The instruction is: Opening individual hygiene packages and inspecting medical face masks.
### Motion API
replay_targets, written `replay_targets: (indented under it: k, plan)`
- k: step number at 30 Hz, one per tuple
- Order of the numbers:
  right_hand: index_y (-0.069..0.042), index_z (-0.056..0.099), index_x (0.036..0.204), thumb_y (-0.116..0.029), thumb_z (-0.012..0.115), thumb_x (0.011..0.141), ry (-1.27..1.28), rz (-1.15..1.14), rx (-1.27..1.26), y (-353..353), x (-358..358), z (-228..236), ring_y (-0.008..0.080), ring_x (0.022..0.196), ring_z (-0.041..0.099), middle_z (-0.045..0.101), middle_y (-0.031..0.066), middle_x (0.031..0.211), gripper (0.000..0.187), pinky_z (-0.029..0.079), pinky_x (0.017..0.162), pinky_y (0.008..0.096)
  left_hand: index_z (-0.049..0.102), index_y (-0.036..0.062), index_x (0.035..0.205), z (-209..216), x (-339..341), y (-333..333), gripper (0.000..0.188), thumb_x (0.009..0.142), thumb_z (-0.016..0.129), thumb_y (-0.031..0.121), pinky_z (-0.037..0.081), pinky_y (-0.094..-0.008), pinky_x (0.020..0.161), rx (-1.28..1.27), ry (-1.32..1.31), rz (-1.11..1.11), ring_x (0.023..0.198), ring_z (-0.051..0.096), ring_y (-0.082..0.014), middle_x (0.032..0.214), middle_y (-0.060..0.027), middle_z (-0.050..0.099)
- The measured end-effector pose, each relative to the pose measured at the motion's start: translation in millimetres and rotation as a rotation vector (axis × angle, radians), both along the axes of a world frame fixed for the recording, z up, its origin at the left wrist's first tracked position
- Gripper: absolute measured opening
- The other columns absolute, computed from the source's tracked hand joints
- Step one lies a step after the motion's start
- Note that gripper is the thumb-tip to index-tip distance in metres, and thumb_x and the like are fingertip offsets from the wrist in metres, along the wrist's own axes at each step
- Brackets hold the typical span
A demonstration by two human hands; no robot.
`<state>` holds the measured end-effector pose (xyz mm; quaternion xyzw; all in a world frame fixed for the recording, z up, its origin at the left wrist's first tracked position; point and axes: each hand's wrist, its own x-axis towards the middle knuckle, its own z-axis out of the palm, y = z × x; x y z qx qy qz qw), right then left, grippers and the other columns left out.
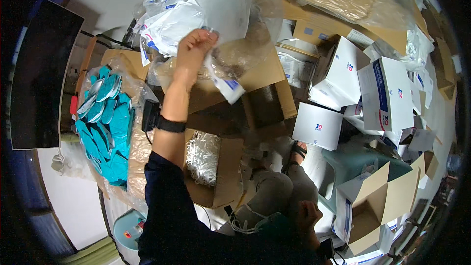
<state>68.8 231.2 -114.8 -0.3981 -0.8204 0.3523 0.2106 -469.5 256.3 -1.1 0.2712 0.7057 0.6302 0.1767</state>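
Note:
Raised over a cardboard box (pixel 265 76), my left hand (pixel 194 46) pinches its fingers together at the edge of a heap of white and blue packets (pixel 171 24). A narrow white packet (pixel 229 88) with a blue mark hangs just below these fingers, blurred; it appears to be in their grip. Low over my lap, my right hand (pixel 309 216) is in shadow with its fingers curled, and what they hold, if anything, is hidden. Near it on my lap lie thin white cords (pixel 248 221) and a dark teal item (pixel 272 225).
Teal and silver pouches (pixel 108 122) lie piled at left beside a dark screen (pixel 41 78). A box of white strips (pixel 203 159) stands near my left forearm. White cartons (pixel 319 126) crowd the right, with an open carton (pixel 368 211) below and a blue bin (pixel 128 228) lower left.

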Motion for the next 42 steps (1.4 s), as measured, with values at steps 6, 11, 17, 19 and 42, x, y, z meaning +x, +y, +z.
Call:
replay_targets:
  k: [6, 11, 17, 19, 42]
  plan:
    - [-0.002, 0.060, 0.075, -0.006, 0.061, 0.082, -0.033, -0.002, 0.022, -3, 13, -18, 0.0279, 0.057, 0.061, 0.061, 0.0141, 0.067, 0.008, 0.046, 0.052, 0.0342, 0.060, 0.0035, 0.092, -81, 71, 7, 0.015, 0.092, 0.050, 0.014, 0.046, -0.0295, 0.079, 0.524, -0.891, -0.378, 0.080, 0.058, -0.0202, 0.087, -0.0081, 0.061]
    - [-0.004, 0.062, 0.078, -0.006, 0.065, 0.080, -0.038, -0.023, -0.002, 4, -11, 14, 0.0249, 0.060, 0.063, 0.063, 0.0109, 0.070, 0.004, 0.048, 0.053, 0.0324, 0.059, 0.0060, 0.106, -137, 119, 19, 0.022, 0.090, 0.053, 0.022, 0.051, -0.0377, 0.078, -0.339, 0.444, -0.256, 0.088, 0.059, -0.0223, 0.099, -0.0065, 0.059]
    - [-0.001, 0.058, 0.071, -0.001, 0.064, 0.080, -0.016, -0.059, -0.002, 2, -41, 44, 0.0241, 0.055, 0.059, 0.060, 0.0135, 0.064, 0.010, 0.045, 0.051, 0.0326, 0.062, 0.0090, 0.103, -88, 132, 16, 0.019, 0.087, 0.053, 0.007, 0.053, -0.0247, 0.062, -0.088, -0.536, -0.231, 0.089, 0.061, -0.0136, 0.102, -0.0044, 0.062]
    - [-0.001, 0.058, 0.072, -0.001, 0.064, 0.080, 0.019, -0.042, 0.012, 1, -40, 38, 0.0242, 0.055, 0.059, 0.060, 0.0135, 0.064, 0.010, 0.045, 0.051, 0.0326, 0.061, 0.0056, 0.096, -115, 129, 19, 0.012, 0.086, 0.056, 0.006, 0.056, -0.0277, 0.061, -0.088, -0.597, -0.210, 0.081, 0.062, -0.0163, 0.095, -0.0047, 0.063]
    - [-0.006, 0.059, 0.077, -0.022, 0.059, 0.090, -0.171, -0.045, -0.011, -1, 2, -3, 0.0216, 0.053, 0.052, 0.053, 0.0107, 0.060, 0.021, 0.041, 0.050, 0.0354, 0.069, 0.0013, 0.099, -51, 115, -23, 0.033, 0.084, 0.066, 0.031, 0.052, -0.0346, 0.072, -0.251, 0.410, -0.288, 0.080, 0.068, -0.0248, 0.086, -0.0134, 0.070]
